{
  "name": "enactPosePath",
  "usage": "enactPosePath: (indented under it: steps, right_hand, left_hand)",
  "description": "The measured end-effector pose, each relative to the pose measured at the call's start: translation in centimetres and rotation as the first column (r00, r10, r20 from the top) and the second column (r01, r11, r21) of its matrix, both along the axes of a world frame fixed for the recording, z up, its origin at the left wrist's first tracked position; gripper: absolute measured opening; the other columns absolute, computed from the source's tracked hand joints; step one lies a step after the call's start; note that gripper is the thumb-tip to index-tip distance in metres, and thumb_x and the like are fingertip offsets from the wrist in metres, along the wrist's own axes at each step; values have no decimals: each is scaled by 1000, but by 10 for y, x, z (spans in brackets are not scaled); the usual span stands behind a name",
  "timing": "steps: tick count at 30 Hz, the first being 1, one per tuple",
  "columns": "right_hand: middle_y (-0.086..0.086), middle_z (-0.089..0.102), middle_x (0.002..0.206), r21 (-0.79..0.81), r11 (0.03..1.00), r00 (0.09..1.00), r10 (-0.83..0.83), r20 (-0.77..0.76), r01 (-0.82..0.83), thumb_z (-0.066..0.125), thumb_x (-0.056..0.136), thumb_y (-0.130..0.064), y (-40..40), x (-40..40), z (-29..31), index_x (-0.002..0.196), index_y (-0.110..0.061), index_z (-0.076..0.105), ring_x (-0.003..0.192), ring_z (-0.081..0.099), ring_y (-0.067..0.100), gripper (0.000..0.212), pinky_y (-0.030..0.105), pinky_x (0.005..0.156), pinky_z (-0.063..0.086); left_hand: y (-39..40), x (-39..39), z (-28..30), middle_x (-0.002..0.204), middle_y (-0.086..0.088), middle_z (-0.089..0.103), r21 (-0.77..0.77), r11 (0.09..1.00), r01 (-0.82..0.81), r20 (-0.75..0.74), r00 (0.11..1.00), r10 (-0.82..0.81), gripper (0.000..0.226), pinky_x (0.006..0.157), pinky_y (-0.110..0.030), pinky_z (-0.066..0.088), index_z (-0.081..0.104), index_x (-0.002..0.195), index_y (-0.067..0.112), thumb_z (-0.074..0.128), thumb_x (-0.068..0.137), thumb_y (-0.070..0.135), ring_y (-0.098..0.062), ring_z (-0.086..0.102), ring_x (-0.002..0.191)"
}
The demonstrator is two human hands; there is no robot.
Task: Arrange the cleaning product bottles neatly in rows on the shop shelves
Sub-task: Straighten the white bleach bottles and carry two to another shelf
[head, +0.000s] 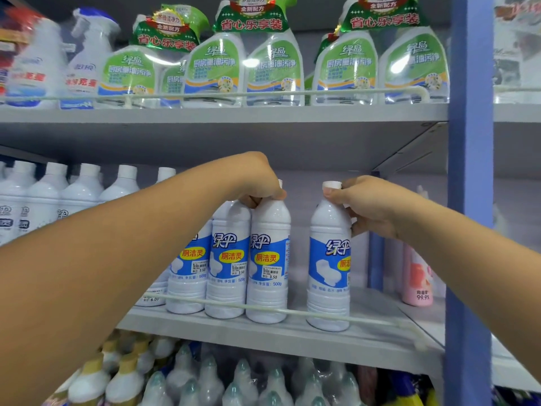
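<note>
- Middle shelf (292,329), grey metal with a thin white rail along its front edge, carries white toilet-cleaner bottles with blue labels, all upright
- Left hand (257,183) reaches in from the left, fingers curled over the necks of two bottles; it grips the end bottle (268,259) of a tight front row, cap mostly hidden under the hand
- Next bottle (229,259) in that row touches the end bottle; further ones run left behind the forearm
- Right hand (366,206) pinches the neck of a lone bottle (329,265) just under its white cap, thumb in front, fingers curled behind
- Lone bottle stands on the same shelf, a clear gap to the right of the row
- Pink bottle (417,276) stands further back at the right, near the blue upright (468,200)
- Top shelf holds clear spray bottles (273,68) with green labels, liquid showing inside
- Lower shelf: clear-capped bottles (243,379), blurred
</note>
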State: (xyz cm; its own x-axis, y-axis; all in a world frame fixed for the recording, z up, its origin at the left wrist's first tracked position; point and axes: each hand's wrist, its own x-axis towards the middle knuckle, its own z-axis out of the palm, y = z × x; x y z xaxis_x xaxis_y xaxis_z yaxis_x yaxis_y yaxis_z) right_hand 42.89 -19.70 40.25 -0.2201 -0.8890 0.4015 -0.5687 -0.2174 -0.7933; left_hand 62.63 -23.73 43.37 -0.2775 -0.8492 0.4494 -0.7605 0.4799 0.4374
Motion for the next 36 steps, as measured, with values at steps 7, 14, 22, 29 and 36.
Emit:
enactPosePath:
  steps: [7, 14, 22, 29, 36]
  right_hand:
    - [17, 67, 113, -16, 1000, 1000, 8, 2, -8, 63, 100, -33, -4, 15, -1, 125, -5, 59, 92, 67, 32, 37, 50, 70, 63]
    - [9, 67, 105, -27, 999, 1000, 19, -24, -20, 62, 99, -34, -4, 27, -2, 118, -11, 58, 88, 68, 24, 30, 47, 69, 63]
    - [10, 70, 108, -7, 1000, 996, 18, -85, -19, 65, 96, -40, -4, 26, 0, 117, -14, 58, 97, 70, 28, 34, 49, 73, 64]
    - [10, 69, 109, -12, 1000, 995, 8, -102, -10, 63, 97, -40, -4, 27, -1, 116, -16, 56, 98, 69, 28, 31, 48, 73, 64]
    - [10, 69, 111, -13, 1000, 992, 9, -123, -10, 62, 98, -40, -5, 25, -2, 119, -14, 57, 100, 69, 28, 33, 48, 74, 64]
  left_hand:
    - [-7, 0, -2, 109, -13, 72, -45, 997, 59, 27, 998, -58, 43, 86, -44, 62, 65, 121, 8, 76, 90, 35, -30, 76, 91]
    - [-13, 3, -5, 101, -11, 74, -41, 996, 85, -25, 996, -86, 44, 84, -44, 63, 68, 115, 9, 82, 84, 38, -29, 76, 87]
    - [-12, 1, -4, 98, -11, 76, -90, 995, 44, 52, 998, -39, 46, 85, -45, 63, 70, 109, 10, 81, 83, 46, -29, 77, 84]
    - [-11, 0, -6, 98, -10, 76, -129, 992, 10, 92, 996, 2, 48, 86, -43, 62, 70, 110, 10, 79, 84, 49, -28, 77, 84]
    - [-13, 1, -7, 97, -11, 76, -146, 989, 9, 87, 996, 4, 49, 88, -46, 61, 69, 108, 10, 80, 83, 50, -30, 76, 86]
